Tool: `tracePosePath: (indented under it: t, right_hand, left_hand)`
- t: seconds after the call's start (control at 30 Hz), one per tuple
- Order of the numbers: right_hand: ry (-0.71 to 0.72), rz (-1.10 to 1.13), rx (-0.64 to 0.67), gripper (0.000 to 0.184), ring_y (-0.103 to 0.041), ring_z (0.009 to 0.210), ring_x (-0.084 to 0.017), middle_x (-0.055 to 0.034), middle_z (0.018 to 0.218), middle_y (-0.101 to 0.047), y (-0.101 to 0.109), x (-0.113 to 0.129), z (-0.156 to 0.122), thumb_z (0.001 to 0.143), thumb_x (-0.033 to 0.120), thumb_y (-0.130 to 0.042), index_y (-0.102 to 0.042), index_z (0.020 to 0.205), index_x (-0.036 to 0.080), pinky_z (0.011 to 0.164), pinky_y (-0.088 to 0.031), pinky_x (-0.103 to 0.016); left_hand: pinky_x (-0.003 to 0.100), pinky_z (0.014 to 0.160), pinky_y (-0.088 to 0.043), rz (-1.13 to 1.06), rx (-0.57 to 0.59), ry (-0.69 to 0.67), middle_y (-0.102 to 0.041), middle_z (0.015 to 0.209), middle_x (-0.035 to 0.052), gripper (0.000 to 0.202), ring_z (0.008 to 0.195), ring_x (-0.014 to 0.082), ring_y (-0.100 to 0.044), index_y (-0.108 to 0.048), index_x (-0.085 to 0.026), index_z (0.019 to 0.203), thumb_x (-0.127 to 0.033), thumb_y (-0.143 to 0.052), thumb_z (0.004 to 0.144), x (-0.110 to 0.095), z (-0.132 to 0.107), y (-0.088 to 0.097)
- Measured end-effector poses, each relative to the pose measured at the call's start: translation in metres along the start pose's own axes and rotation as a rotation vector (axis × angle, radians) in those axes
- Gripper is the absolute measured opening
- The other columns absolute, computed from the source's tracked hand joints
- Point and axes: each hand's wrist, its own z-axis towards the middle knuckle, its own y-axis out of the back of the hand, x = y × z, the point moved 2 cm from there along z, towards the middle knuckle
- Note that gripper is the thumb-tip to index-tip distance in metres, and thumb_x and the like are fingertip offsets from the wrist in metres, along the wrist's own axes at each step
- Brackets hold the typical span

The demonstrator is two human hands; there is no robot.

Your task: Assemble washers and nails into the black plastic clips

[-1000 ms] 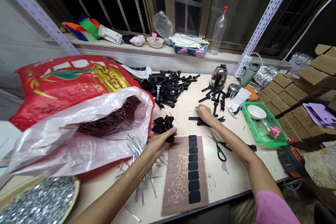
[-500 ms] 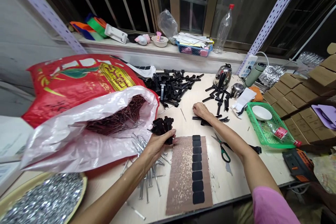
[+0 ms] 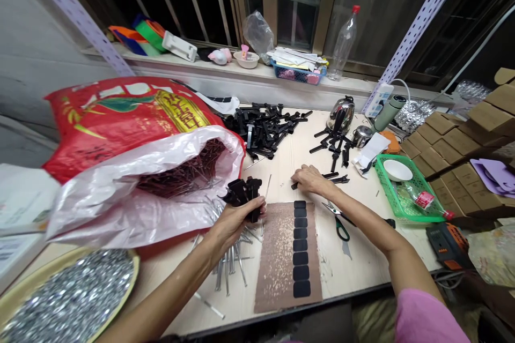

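Several black plastic clip-like parts [image 3: 243,191] are bunched in my left hand [image 3: 237,221], closed around them above the brown board's far left corner. A thin nail [image 3: 268,186] shows just beyond those fingertips; whether they touch it, I cannot tell. My right hand [image 3: 310,178] is closed over a long black plastic part [image 3: 295,186] at table level, its fingertips partly hidden. Beside that wrist lie more black parts [image 3: 341,179]. The brown board [image 3: 273,278] carries a column of black rounded pads [image 3: 301,259]. Loose long nails [image 3: 227,273] spread left of it.
A red bag [image 3: 132,112] full of nails lies at left, behind a bowl of shiny metal pieces [image 3: 72,295]. Black parts heap [image 3: 261,131] at the back. Scissors [image 3: 341,228], a green basket [image 3: 386,203] and cardboard boxes [image 3: 458,182] are at right.
My right hand has come slightly nearer and lowered over the long black part, whose near end now pokes out at its left. My left hand keeps its bunch, shifted slightly left.
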Motion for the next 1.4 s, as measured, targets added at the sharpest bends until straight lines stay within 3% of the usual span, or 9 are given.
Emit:
tracePosePath:
  t: [0.23, 0.3, 0.37, 0.47, 0.6, 0.77, 0.87, 1.03, 1.4]
  right_hand:
    - [0.002, 0.0, -0.128, 0.028, -0.056, 0.099, -0.021, -0.011, 0.102, -0.063, -0.008, 0.0, -0.016, 0.087, 0.003, -0.041, -0.062, 0.1, 0.017, 0.088, -0.043, -0.033]
    - [-0.068, 0.063, -0.272, 0.028, -0.056, 0.099, -0.021, -0.0125, 0.104, -0.061, 0.001, 0.001, -0.023, 0.087, 0.004, -0.038, -0.058, 0.104, 0.015, 0.086, -0.045, -0.033]
    - [-0.154, 0.357, -0.56, 0.02, -0.059, 0.094, -0.019, -0.0108, 0.102, -0.059, 0.01, 0.006, -0.032, 0.087, 0.01, -0.04, -0.054, 0.101, 0.015, 0.083, -0.048, -0.033]
    - [-0.137, 1.136, -0.926, 0.011, -0.063, 0.083, -0.017, -0.0045, 0.094, -0.059, 0.01, 0.032, -0.047, 0.086, 0.026, -0.051, -0.05, 0.094, 0.019, 0.078, -0.052, -0.034]
    - [-0.01, 1.573, -0.856, 0.022, -0.065, 0.086, -0.017, -0.0047, 0.095, -0.064, -0.009, 0.094, -0.053, 0.081, 0.036, -0.059, -0.056, 0.096, 0.02, 0.077, -0.053, -0.034]
    - [0.16, 1.127, -0.758, 0.012, -0.061, 0.095, -0.019, -0.0048, 0.091, -0.069, -0.011, 0.137, -0.052, 0.081, 0.029, -0.06, -0.068, 0.086, 0.021, 0.087, -0.048, -0.035]
    - [0.244, 0.868, -0.524, 0.019, -0.062, 0.088, -0.016, -0.0044, 0.092, -0.069, 0.001, 0.135, -0.043, 0.089, 0.027, -0.052, -0.069, 0.094, 0.02, 0.079, -0.049, -0.029]
    - [-0.088, 0.145, -0.223, 0.024, -0.056, 0.103, -0.022, -0.012, 0.104, -0.066, 0.01, 0.123, -0.014, 0.092, 0.02, -0.046, -0.069, 0.097, 0.016, 0.087, -0.045, -0.032]
    - [-0.18, 0.016, -0.092, 0.04, -0.063, 0.095, -0.026, -0.0201, 0.104, -0.064, -0.006, 0.13, 0.017, 0.079, -0.003, -0.037, -0.06, 0.11, 0.007, 0.077, -0.047, -0.034]
  left_hand:
    - [0.025, 0.055, -0.054, -0.02, 0.026, -0.044, -0.069, 0.063, 0.006, 0.026, 0.054, 0.013, -0.062, -0.068, -0.008, 0.062, -0.019, -0.086, 0.046, 0.0, -0.009, -0.001]
    - [0.026, 0.059, -0.054, -0.042, 0.035, -0.103, -0.07, 0.068, 0.0064, 0.025, 0.059, 0.0141, -0.063, -0.07, -0.009, 0.064, -0.019, -0.085, 0.047, 0.0, -0.013, 0.0]
    - [0.027, 0.066, -0.054, -0.057, 0.037, -0.203, -0.072, 0.075, 0.0065, 0.024, 0.068, 0.0158, -0.065, -0.071, -0.012, 0.068, -0.018, -0.084, 0.049, 0.0, -0.019, 0.003]
    - [0.027, 0.08, -0.051, -0.028, 0.05, -0.339, -0.074, 0.085, 0.0063, 0.024, 0.084, 0.0182, -0.066, -0.074, -0.016, 0.077, -0.015, -0.082, 0.054, -0.001, -0.031, 0.006]
    - [0.031, 0.089, -0.048, -0.174, 0.109, -0.335, -0.074, 0.092, 0.0059, 0.032, 0.097, 0.0221, -0.066, -0.073, -0.018, 0.087, -0.012, -0.079, 0.057, -0.005, -0.051, 0.006]
    - [0.028, 0.088, -0.049, -0.311, 0.13, -0.259, -0.075, 0.086, 0.0021, 0.035, 0.094, 0.0183, -0.066, -0.072, -0.018, 0.087, -0.006, -0.076, 0.054, -0.014, -0.069, 0.021]
    - [0.024, 0.079, -0.051, -0.241, 0.046, -0.319, -0.073, 0.078, 0.001, 0.028, 0.082, 0.0156, -0.066, -0.072, -0.017, 0.078, -0.006, -0.076, 0.053, -0.018, -0.072, 0.036]
    - [0.024, 0.074, -0.051, -0.159, -0.11, -0.409, -0.071, 0.072, -0.0001, 0.023, 0.077, 0.0156, -0.065, -0.07, -0.016, 0.069, -0.005, -0.077, 0.051, -0.013, -0.069, 0.058]
    - [0.028, 0.087, -0.049, -0.257, -0.238, -0.381, -0.071, 0.071, -0.0004, 0.024, 0.078, 0.0156, -0.068, -0.07, -0.017, 0.068, -0.007, -0.081, 0.05, 0.011, -0.056, 0.092]
